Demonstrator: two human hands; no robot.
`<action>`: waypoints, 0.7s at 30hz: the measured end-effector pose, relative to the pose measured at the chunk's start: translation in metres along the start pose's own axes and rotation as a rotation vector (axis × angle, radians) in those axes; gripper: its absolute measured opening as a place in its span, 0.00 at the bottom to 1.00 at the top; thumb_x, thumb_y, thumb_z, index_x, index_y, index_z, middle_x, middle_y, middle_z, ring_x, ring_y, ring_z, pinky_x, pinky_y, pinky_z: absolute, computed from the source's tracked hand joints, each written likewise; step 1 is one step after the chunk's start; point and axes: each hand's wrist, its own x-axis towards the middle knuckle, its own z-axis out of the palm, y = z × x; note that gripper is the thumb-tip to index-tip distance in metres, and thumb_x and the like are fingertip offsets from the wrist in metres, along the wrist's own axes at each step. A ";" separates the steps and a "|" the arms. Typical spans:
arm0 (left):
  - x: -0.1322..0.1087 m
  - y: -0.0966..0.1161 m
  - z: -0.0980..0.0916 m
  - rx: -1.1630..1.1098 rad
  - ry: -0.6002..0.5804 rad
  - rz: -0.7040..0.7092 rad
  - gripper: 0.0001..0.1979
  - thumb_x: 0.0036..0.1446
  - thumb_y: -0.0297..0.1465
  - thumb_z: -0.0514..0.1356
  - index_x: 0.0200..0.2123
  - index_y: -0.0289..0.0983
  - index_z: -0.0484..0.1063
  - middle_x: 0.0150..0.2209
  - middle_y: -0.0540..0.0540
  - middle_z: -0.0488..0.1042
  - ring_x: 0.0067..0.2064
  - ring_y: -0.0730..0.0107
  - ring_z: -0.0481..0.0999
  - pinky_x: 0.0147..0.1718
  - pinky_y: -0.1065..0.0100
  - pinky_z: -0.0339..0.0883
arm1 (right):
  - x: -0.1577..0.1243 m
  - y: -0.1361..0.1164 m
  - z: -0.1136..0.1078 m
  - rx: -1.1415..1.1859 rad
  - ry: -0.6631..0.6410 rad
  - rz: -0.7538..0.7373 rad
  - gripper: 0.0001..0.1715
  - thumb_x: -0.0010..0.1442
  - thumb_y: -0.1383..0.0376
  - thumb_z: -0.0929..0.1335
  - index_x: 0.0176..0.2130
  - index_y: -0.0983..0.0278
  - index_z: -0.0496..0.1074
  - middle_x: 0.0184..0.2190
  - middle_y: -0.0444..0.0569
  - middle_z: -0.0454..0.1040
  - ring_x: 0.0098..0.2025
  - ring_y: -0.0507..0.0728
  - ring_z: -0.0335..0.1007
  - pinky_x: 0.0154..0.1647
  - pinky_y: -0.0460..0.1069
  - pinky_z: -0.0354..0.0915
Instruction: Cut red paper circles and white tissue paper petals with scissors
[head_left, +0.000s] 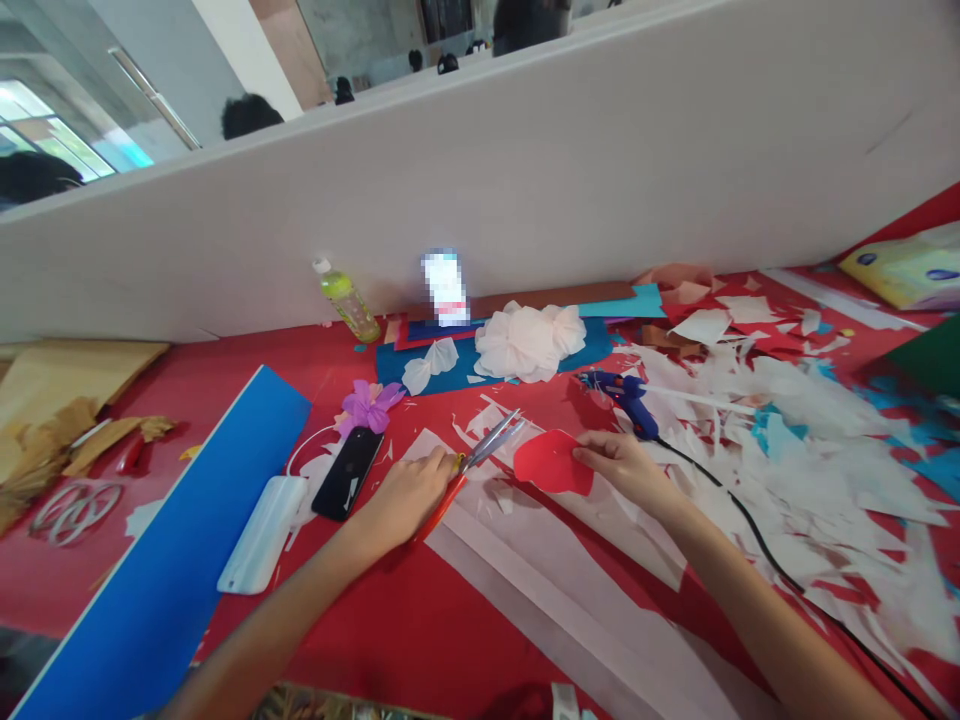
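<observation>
My left hand [424, 490] is closed around the orange handles of a pair of scissors [491, 440]. The blades point away from me, slightly parted. Between thumb and fingers, my right hand [616, 462] pinches the right edge of a red paper petal shape [553, 462] with a rounded outline. This red piece lies just right of the blades; whether they touch it I cannot tell. Under both hands are long pale pink paper strips [540, 580] on the red table. Pale ruffled paper flowers [529, 342] rest on blue sheets beyond my hands.
A blue glue gun [622, 395] with a black cord lies right, among white scraps [795, 470]. To the left are a black phone [349, 475], a white power bank [262, 535], a purple flower [369, 405] and a blue board [172, 560]. A bottle [346, 302] and lit phone [445, 288] stand by the partition.
</observation>
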 end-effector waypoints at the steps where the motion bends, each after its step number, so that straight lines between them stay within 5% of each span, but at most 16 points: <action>1: 0.002 0.000 0.000 0.029 -0.004 0.017 0.19 0.55 0.17 0.46 0.49 0.35 0.62 0.43 0.42 0.68 0.36 0.62 0.74 0.30 0.67 0.64 | 0.000 0.000 0.000 0.003 0.000 0.003 0.20 0.54 0.51 0.62 0.23 0.63 0.65 0.21 0.42 0.62 0.24 0.51 0.56 0.25 0.46 0.54; 9: 0.011 0.005 -0.004 0.113 0.051 0.088 0.10 0.58 0.20 0.48 0.39 0.33 0.65 0.35 0.42 0.70 0.32 0.62 0.74 0.25 0.67 0.64 | -0.002 -0.005 0.001 -0.043 -0.042 -0.003 0.19 0.54 0.51 0.62 0.24 0.63 0.65 0.20 0.42 0.62 0.24 0.50 0.57 0.26 0.46 0.54; 21: 0.024 0.011 -0.006 0.111 0.078 0.138 0.11 0.59 0.21 0.47 0.42 0.33 0.64 0.38 0.40 0.70 0.33 0.62 0.74 0.28 0.66 0.65 | -0.004 -0.009 0.007 -0.056 -0.091 0.007 0.13 0.54 0.59 0.61 0.27 0.63 0.70 0.23 0.43 0.69 0.26 0.52 0.61 0.27 0.47 0.57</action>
